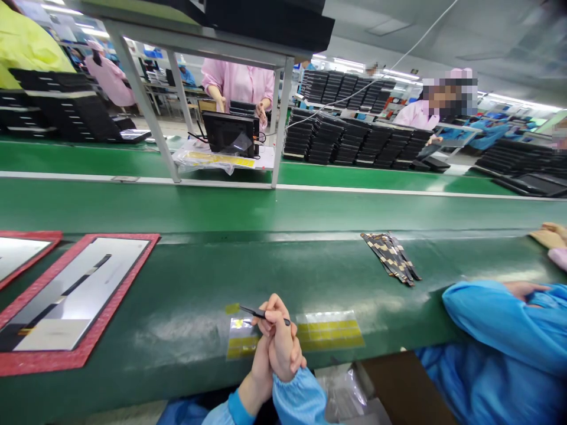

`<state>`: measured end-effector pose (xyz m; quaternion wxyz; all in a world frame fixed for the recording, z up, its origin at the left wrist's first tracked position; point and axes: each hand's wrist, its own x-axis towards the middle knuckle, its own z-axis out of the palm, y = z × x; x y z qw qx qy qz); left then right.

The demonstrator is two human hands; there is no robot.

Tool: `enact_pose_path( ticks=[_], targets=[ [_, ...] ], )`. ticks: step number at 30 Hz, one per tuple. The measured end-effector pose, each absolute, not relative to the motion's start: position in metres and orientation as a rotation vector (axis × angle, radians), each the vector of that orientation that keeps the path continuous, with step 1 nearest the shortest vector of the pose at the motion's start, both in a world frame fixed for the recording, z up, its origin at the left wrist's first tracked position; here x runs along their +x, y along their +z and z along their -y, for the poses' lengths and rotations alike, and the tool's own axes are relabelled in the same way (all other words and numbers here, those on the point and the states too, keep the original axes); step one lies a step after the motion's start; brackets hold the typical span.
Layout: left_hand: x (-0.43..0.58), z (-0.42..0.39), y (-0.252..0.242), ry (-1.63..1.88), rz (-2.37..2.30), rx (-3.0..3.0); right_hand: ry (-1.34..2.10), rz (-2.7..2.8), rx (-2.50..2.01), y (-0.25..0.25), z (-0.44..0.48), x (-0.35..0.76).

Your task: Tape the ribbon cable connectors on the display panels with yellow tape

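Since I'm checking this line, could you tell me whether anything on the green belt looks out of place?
A small yellow tape piece lies loose on the green belt, off its clear backing sheet, beside the tweezers, so it looks stray.

Slim black tweezers (259,312) sit gripped in the right hand (281,342), one pointed end aimed left, just beside a small scrap of yellow tape (231,308). On the green counter (186,295) below, a clear film sheet with yellow tape strips (241,339) lies flat, partly under the hands, and a matching sheet (330,332) lies just right of them.
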<state>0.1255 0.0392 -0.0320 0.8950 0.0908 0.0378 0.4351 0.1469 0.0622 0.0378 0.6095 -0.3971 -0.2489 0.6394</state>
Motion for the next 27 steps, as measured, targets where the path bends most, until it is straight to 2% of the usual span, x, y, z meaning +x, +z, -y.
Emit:
enact_pose_path(
  ticks=[10, 20, 27],
  targets=[
    [0.126, -0.038, -0.039, 0.929, -0.118, 0.173, 1.481, 0.579, -0.929, 0.03, -0.061, 0.148],
    [0.121, -0.039, -0.012, 0.91, -0.127, 0.211, 1.497, 0.555, -0.94, 0.027, -0.061, 0.148],
    [0.125, -0.041, -0.021, 0.939, -0.254, 0.26, 1.453, 0.508, -0.909, 0.026, -0.061, 0.141]
  ],
)
